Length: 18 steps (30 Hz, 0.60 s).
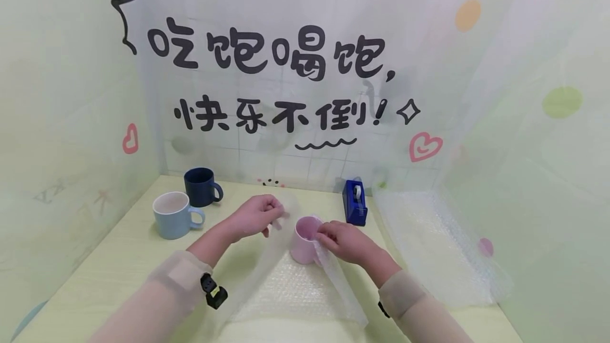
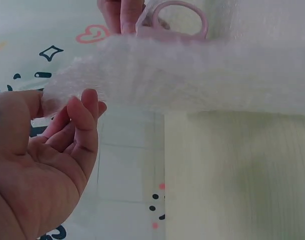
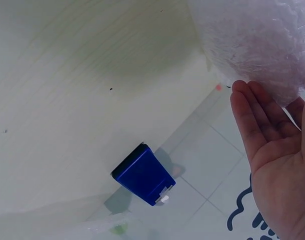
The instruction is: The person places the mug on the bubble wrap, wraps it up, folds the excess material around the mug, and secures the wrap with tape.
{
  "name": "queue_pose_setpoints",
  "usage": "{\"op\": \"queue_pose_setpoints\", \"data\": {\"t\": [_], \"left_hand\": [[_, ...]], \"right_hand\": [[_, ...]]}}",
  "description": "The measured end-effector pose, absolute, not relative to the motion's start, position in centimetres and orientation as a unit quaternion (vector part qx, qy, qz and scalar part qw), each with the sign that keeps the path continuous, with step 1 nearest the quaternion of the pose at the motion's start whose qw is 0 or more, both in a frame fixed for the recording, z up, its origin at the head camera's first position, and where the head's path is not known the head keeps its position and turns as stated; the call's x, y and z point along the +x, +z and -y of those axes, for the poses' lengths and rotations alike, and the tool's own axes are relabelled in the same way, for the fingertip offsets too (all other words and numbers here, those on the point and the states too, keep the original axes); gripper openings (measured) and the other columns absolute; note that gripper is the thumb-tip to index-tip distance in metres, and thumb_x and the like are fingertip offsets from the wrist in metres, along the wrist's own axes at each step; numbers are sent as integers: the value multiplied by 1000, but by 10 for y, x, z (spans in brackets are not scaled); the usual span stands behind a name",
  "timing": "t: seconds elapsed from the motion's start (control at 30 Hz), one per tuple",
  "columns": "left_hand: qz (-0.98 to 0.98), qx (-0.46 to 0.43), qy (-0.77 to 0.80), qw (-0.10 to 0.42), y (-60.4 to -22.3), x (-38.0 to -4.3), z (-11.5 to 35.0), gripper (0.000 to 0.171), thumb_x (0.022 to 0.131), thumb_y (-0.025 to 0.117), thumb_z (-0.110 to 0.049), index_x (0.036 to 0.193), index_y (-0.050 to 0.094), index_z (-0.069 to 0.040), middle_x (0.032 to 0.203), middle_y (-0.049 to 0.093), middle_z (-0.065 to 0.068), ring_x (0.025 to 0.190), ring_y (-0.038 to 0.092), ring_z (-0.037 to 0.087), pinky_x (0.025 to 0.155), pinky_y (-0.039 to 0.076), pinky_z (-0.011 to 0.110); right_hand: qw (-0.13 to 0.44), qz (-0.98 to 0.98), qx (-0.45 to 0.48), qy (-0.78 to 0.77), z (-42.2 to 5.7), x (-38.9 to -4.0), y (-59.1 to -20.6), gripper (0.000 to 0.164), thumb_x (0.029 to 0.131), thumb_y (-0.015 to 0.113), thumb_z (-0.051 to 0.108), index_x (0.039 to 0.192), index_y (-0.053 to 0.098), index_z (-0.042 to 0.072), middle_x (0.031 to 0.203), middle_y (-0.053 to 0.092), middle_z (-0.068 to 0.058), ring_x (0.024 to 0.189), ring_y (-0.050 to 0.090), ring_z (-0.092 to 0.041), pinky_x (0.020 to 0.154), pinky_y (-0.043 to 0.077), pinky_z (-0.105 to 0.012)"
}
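Note:
A pink mug (image 1: 301, 253) stands upright on a sheet of bubble wrap (image 1: 295, 295) in the middle of the table, the sheet's two sides lifted around it. On the left, my left hand (image 1: 254, 217) pinches the raised edge of the wrap between thumb and fingers. My right hand (image 1: 348, 243) grips the other side of the wrap close against the mug's rim. In the left wrist view, the mug's handle (image 2: 206, 24) shows above the raised strip. Wrap covers the mug in the right wrist view, with the right fingers (image 3: 250, 112) beneath it.
A light blue mug (image 1: 170, 222) and a navy mug (image 1: 197, 189) stand at the back left. Behind my right hand is a blue tape dispenser (image 1: 353, 206) holding a roll. More bubble wrap (image 1: 438, 247) lies along the right side, by the patterned wall covering.

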<state>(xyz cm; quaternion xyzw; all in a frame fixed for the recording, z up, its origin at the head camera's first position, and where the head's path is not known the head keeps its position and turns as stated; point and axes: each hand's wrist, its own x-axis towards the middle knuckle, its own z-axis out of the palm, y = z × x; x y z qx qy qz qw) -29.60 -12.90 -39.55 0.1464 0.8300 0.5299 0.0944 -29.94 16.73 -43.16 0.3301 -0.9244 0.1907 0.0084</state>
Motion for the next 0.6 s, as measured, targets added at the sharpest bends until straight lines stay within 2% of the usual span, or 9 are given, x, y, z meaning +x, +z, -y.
{"op": "queue_pose_setpoints", "data": {"t": [0.1, 0.2, 0.3, 0.4, 0.43, 0.5, 0.6], "left_hand": [[-825, 173, 530, 97, -397, -293, 116, 23, 111, 64, -24, 115, 68, -2, 91, 73, 8, 77, 63, 18, 66, 60, 35], [-828, 196, 516, 101, -400, -292, 107, 25, 111, 64, -27, 116, 68, -3, 92, 72, 7, 81, 64, 23, 66, 57, 33], [-838, 224, 486, 108, -403, -290, 103, 30, 111, 64, -34, 121, 69, -6, 106, 78, 5, 98, 72, 25, 78, 61, 36], [-851, 255, 444, 118, -405, -289, 103, 34, 113, 60, -38, 129, 71, -9, 124, 78, 5, 118, 73, 26, 99, 62, 46], [-858, 270, 422, 116, -406, -288, 104, 33, 114, 59, -35, 133, 70, -10, 130, 77, 5, 125, 71, 24, 106, 60, 48], [-873, 305, 367, 105, -407, -288, 106, 32, 114, 54, -21, 140, 70, -10, 137, 75, 5, 126, 66, 25, 110, 56, 50], [-892, 359, 267, 60, -410, -287, 106, 51, 106, 47, 4, 150, 67, -14, 144, 72, 5, 118, 60, 25, 108, 53, 48]], "right_hand": [[7, 924, 332, 192, -167, -299, -431, 21, 112, 63, 29, 117, 78, 15, 98, 73, 5, 86, 61, -9, 81, 58, -30], [5, 922, 335, 194, -167, -299, -431, 20, 112, 63, 28, 114, 77, 14, 95, 71, 4, 84, 60, -9, 78, 57, -29], [13, 921, 340, 190, -168, -299, -430, 20, 112, 62, 28, 109, 75, 14, 92, 69, 4, 81, 59, -9, 74, 55, -29], [28, 920, 346, 183, -168, -299, -430, 20, 111, 62, 26, 99, 71, 14, 86, 66, 4, 76, 55, -8, 70, 51, -28], [33, 919, 349, 182, -168, -299, -430, 20, 111, 62, 26, 97, 70, 14, 85, 65, 4, 75, 54, -7, 69, 51, -27], [40, 918, 351, 178, -169, -299, -431, 21, 110, 62, 24, 91, 66, 14, 81, 61, 4, 72, 51, -7, 66, 48, -26], [45, 918, 355, 174, -170, -299, -432, 21, 110, 62, 24, 91, 66, 15, 81, 60, 6, 72, 51, -6, 67, 47, -25]]}}
